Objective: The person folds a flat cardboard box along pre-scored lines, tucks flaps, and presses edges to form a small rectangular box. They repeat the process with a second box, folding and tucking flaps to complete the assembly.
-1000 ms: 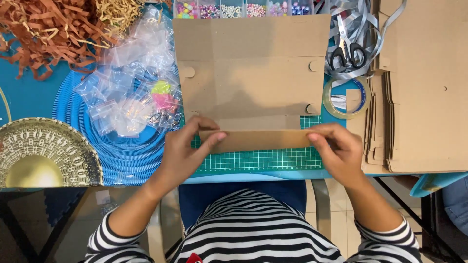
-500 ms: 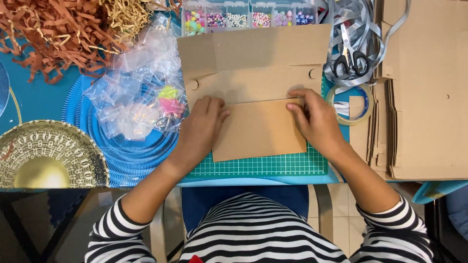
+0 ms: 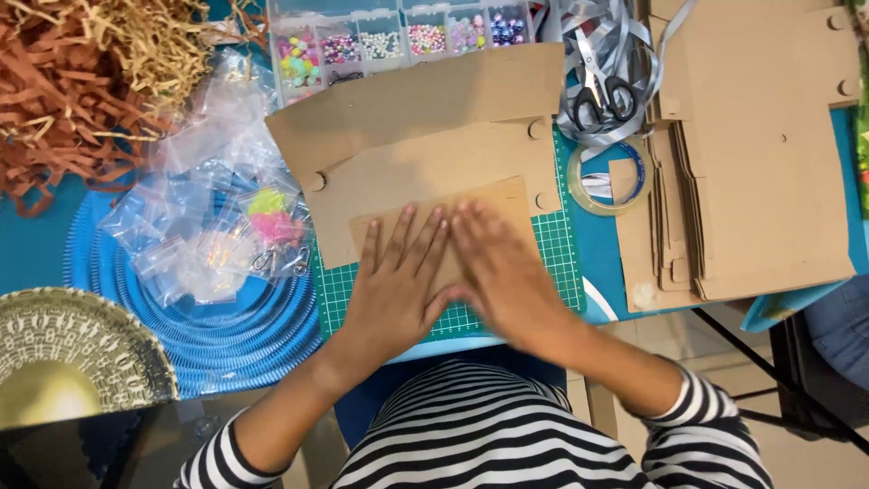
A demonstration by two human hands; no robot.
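Two hands lay flat, fingers spread, side by side: the left hand (image 3: 398, 285) and right hand (image 3: 502, 272) pressed the folded cardboard flap (image 3: 434, 204) down onto the green cutting mat (image 3: 561, 263) on the desk.

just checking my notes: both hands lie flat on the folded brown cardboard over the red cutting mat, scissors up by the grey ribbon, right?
Not quite: the cutting mat is green, not red, as the head view shows. The rest holds: the left hand and right hand lie flat on the folded cardboard, scissors by the grey ribbon.

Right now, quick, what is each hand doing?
Left hand: open, flat on the folded brown cardboard flap.
Right hand: open, flat on the same flap, blurred.
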